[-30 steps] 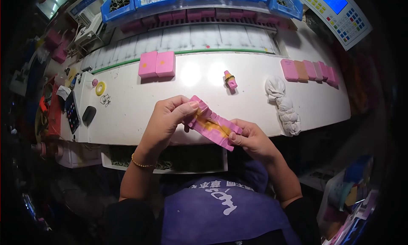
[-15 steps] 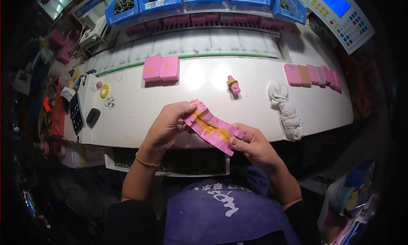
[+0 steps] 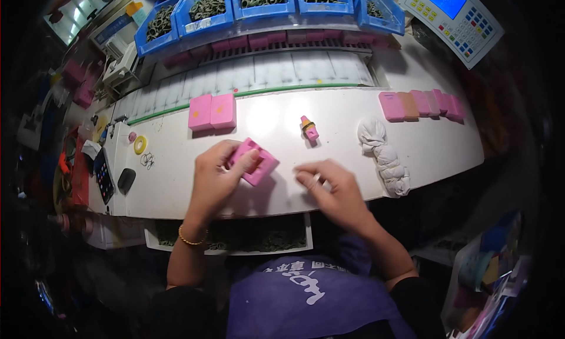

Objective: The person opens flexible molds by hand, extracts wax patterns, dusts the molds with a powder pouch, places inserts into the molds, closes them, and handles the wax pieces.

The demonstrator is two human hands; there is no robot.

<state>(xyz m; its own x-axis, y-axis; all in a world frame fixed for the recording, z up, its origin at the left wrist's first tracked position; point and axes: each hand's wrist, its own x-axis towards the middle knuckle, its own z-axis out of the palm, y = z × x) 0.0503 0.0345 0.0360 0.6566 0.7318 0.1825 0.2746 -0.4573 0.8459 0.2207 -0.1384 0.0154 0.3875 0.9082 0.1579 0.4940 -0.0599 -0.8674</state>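
My left hand [image 3: 215, 171] grips a pink rubber mold [image 3: 263, 165], its thumb pressed across the hollowed inner face. The mold has notched edges and is tilted above the white worktop. To the right of it and apart from it, my right hand [image 3: 332, 189] has its fingers curled together, somewhat blurred. Something small and pale [image 3: 318, 178] shows between its thumb and fingers; I cannot make out what it is. Beyond the hands, a small pink piece with a yellow and dark band [image 3: 309, 129] lies on the worktop.
Two pink blocks [image 3: 212, 113] stand at left, a row of pink and tan blocks [image 3: 409, 106] at right. A knotted white cloth [image 3: 385, 156] lies near the right. Blue bins [image 3: 265, 13] of dark rings line the back. Below the edge sits an open drawer [image 3: 309, 233].
The pink mold was stretched between both hands with its yellow-stained face showing; now only my left hand holds it. My right hand has let go and moved away. The view has shifted slightly.
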